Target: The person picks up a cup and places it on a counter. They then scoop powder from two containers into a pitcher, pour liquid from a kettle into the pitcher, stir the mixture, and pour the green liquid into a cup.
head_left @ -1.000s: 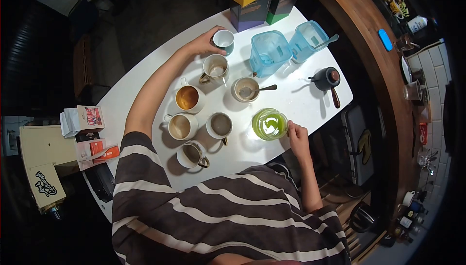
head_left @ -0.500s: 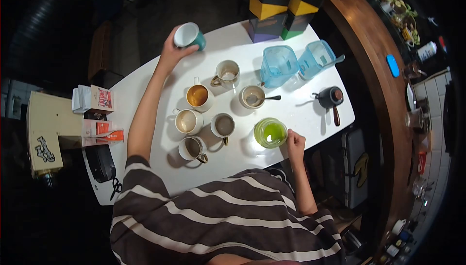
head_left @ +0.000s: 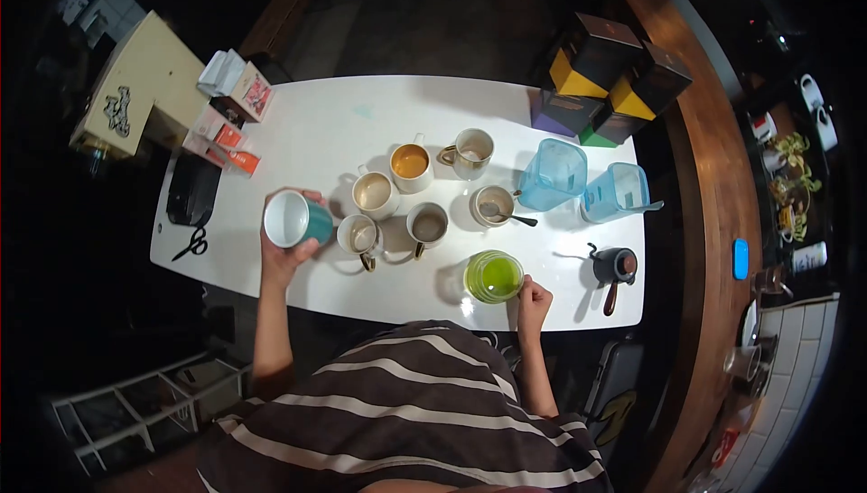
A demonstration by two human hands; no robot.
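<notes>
My left hand (head_left: 287, 263) is closed around a teal cup (head_left: 313, 222) with a white inside, held tilted over the left part of the white table (head_left: 379, 114). My right hand (head_left: 535, 302) is closed at the side of a clear glass jug (head_left: 488, 287) holding bright green liquid; its fingers hide what they grip there. Between my hands stand several mugs, among them one with an orange-brown inside (head_left: 411, 161), a beige one (head_left: 372, 192) and a grey-brown one (head_left: 426, 224). A dark-handled spoon (head_left: 519, 219) rests in another mug (head_left: 488, 202).
Two blue translucent containers (head_left: 553, 177) stand at the right, in front of stacked dark boxes (head_left: 591, 64). A small black pot with a wooden handle (head_left: 614, 267) sits near the right edge. Scissors (head_left: 192, 245), a black case (head_left: 191, 188) and packets (head_left: 223, 141) lie at the left.
My left hand has brought the teal cup from the far side of the table back to the near left. My right hand stays at the green jug. The camera view has turned.
</notes>
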